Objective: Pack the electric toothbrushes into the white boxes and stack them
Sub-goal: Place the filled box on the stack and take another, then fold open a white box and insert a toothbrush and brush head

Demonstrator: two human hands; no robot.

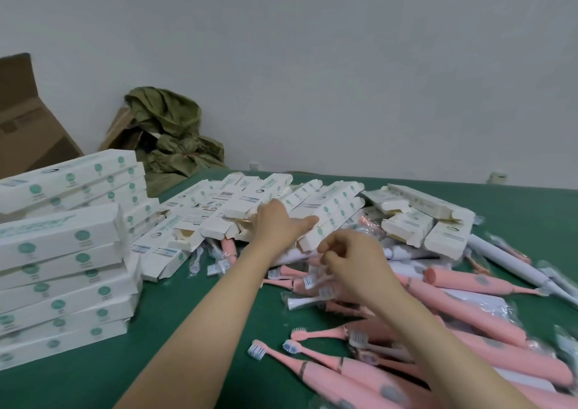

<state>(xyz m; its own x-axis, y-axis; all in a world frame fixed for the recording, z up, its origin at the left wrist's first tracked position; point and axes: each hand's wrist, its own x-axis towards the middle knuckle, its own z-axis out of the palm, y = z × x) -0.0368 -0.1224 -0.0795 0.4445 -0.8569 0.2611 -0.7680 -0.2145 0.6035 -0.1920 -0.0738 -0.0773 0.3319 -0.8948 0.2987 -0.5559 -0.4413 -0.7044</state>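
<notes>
A heap of open white boxes [331, 211] lies across the middle of the green table [175, 339]. My left hand [278, 224] reaches onto this heap, fingers spread over the boxes and thumb stretched to the right against one box. My right hand [353, 264] hovers just in front of the heap, fingers loosely curled above small wrapped brush heads [308, 280]; nothing is plainly held in it. Pink electric toothbrushes [463, 339] lie piled at the right and lower right. Closed white boxes stand in stacks [62, 286] at the left.
A second pile of open boxes [422, 221] sits at the back right, with white toothbrushes [513, 264] beside it. Behind the table are brown cartons [28, 120] and a crumpled green bag [175, 133] against the wall.
</notes>
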